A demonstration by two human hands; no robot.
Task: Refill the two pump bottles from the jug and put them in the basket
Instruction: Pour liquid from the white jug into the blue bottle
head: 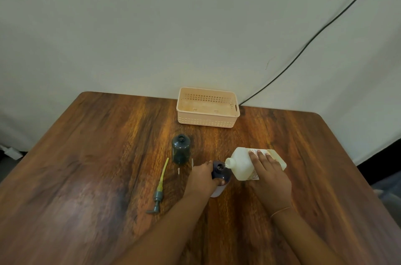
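Just below the centre of the frame, the right hand point(268, 174) holds the white plastic jug point(245, 164) tipped almost flat, its spout touching the open neck of the dark blue pump bottle point(220, 174). The fingers lie spread over the top of the jug body and its label, and the thumb is hidden under it. The jug looks rather light and a little soft in the wall, so I think a strong squeeze could push the liquid out too fast; the broad middle of the body is the good place to hold it. The left hand point(202, 179) wraps around the pump bottle from the left side, fingers curled around its shoulder, to keep it upright. This bottle is smooth and may become slippery if liquid runs down. Both forearms come in from the lower edge of the frame. The second dark bottle point(180, 148) stands open just above and to the left, a pump head with yellow tube point(159, 191) lies left of the hands, and the beige basket point(208, 121) waits empty at the far edge of the wooden table point(86, 156)
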